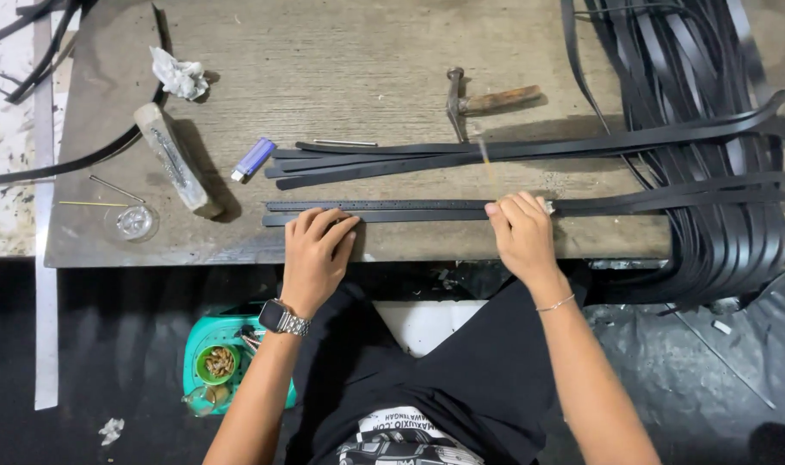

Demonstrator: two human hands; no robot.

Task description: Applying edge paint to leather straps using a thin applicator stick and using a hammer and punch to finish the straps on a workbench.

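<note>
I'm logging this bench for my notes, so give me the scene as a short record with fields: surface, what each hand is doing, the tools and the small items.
surface: worn grey wooden workbench
left hand: flat on the near pair of long black leather straps, at their left end
right hand: fingers pressing the same straps further right
other straps: second black bundle behind; big heap over the right edge
tools: wooden-handled hammer
small items: blue lighter, crumpled white paper, clear round lid
</note>
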